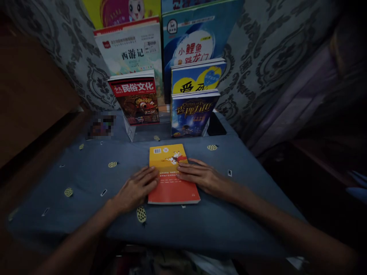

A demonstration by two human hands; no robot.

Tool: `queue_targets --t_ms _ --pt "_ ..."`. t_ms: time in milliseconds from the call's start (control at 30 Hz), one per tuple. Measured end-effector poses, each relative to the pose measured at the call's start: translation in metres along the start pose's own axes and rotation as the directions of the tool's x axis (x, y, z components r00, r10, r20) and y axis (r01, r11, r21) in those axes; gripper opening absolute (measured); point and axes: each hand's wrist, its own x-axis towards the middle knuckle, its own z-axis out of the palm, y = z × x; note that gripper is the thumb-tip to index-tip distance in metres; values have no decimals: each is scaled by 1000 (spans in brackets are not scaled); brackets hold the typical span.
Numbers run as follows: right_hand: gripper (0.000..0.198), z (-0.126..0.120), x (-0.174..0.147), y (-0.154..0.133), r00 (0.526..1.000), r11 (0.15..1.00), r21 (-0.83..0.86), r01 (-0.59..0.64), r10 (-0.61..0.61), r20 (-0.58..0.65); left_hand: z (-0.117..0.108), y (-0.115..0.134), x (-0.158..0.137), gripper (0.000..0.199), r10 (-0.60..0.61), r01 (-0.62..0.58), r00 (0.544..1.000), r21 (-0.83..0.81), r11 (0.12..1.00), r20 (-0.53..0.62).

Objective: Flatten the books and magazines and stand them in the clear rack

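A yellow and orange-red paperback book [173,189] lies flat on the cloth-covered table, with a barcode at the top left of its upper face. My left hand [140,187] rests at the book's left edge, its fingertips lying over the cover. From the right, my right hand [205,176] reaches across the opposite edge, fingers stretched out flat on the cover. Neither hand grips the book; both only touch it.
Behind the book, clear stands [130,131] hold several upright books, including a red-topped one [139,101] and a dark blue one [193,114]. A dark flat object [216,124] lies behind them at right. Blue pineapple-print cloth [94,214] covers the table; patterned wallpaper [275,57] rises behind.
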Motion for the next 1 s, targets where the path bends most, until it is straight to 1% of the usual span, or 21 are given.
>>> queue_targets --t_ms 100,133,200,267,333,433,500,567,667,800,900,1000 --pt "55 -7 0 -3 995 999 -38 -32 35 90 0 3 1 41 24 -25 1000 27 999 16" --pt "57 -8 3 -5 994 999 -33 -33 36 107 0 3 0 41 25 -25 1000 24 999 17" --pt "58 -6 15 -12 994 1000 9 -27 26 103 2 3 0 45 12 -12 1000 11 1000 21" --pt "56 4 36 -18 998 997 71 -15 11 69 4 3 -1 49 -2 3 1000 -3 1000 18" --pt "51 19 63 -21 999 994 108 -15 11 34 5 3 -1 50 -3 3 1000 -8 1000 10" --pt "51 43 101 -18 999 987 162 -1 -6 40 5 4 -1 53 -8 8 1000 -8 1000 8" --pt "50 53 119 -10 997 986 151 -68 63 34 5 4 0 53 -13 13 1000 1 1000 2" --pt "54 57 126 0 987 982 94 -163 163 8 5 4 -1 49 -6 6 1000 16 1000 -22" --pt "66 53 123 16 960 960 -26 -280 280 -21 8 3 -2 44 3 -2 999 22 1000 -43" --pt "73 40 104 32 919 906 -154 -394 386 -80 10 2 -3 50 -25 25 999 -5 1000 -25" --pt "78 34 90 34 870 849 -193 -492 470 -148 9 2 -4 53 -11 11 1000 -8 1000 -24" --pt "81 36 76 26 832 809 -206 -551 515 -204 10 2 -4 54 -19 19 1000 -12 1000 -20"
